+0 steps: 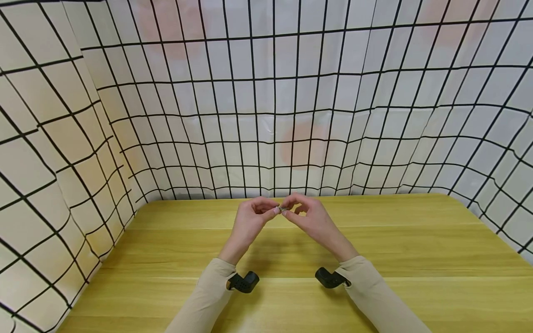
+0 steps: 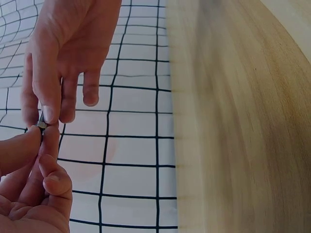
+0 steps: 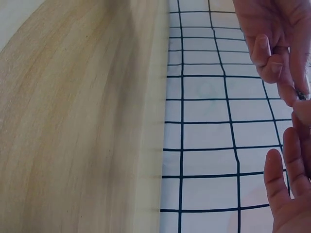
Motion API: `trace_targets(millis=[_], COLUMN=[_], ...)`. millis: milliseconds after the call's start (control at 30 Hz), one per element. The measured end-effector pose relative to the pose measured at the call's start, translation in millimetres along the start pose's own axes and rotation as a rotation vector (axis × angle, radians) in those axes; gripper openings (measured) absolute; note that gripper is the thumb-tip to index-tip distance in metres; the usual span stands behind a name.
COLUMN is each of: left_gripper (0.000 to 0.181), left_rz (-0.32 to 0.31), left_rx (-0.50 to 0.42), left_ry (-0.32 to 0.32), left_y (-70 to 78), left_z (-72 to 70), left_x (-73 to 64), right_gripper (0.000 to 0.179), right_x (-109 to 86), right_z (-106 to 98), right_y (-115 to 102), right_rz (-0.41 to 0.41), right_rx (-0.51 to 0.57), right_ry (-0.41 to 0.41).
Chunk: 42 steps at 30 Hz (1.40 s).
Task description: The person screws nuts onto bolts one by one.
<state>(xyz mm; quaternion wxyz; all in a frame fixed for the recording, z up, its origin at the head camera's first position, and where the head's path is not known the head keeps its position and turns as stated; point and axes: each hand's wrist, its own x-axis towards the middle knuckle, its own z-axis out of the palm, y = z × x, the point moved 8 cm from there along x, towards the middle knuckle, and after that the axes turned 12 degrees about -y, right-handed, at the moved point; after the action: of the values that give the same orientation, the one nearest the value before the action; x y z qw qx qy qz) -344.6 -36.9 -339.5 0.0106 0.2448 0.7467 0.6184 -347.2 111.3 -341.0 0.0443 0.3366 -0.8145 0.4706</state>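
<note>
Between the fingertips of both hands is a small metal bolt [image 1: 282, 209] that appears to carry a nut, held above the far part of the table. My left hand [image 1: 249, 219] pinches one end between thumb and index finger. From the other side my right hand [image 1: 315, 220] pinches the opposite end the same way. Up close in the left wrist view, the nut [image 2: 42, 125] shows as a shiny grey block at the left thumb tip, with a thin shank by the right fingertips. The right wrist view shows only a dark sliver of the bolt [image 3: 302, 95]; fingers cover the rest.
Below the hands lies a wooden tabletop [image 1: 416, 249] with light yellow-brown grain. White sheets with a black grid [image 1: 266, 97] stand along its back and sides. A black wrist camera [image 1: 244, 282] sits on the left sleeve, and another camera [image 1: 330, 278] on the right.
</note>
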Motion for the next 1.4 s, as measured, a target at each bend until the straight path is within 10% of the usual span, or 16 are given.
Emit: trace_targets(millis=[1400], left_gripper=[0.010], left_rz=[0.031], left_rx=[0.014], left_ry=[0.004], left_y=[-5.7], left_z=[-0.8], left_x=[0.7], right_gripper=[0.022], right_x=[-1.8], right_z=[-2.6], right_y=[7.9], right_rz=[0.086], right_rx=[-0.042], right_ry=[0.011])
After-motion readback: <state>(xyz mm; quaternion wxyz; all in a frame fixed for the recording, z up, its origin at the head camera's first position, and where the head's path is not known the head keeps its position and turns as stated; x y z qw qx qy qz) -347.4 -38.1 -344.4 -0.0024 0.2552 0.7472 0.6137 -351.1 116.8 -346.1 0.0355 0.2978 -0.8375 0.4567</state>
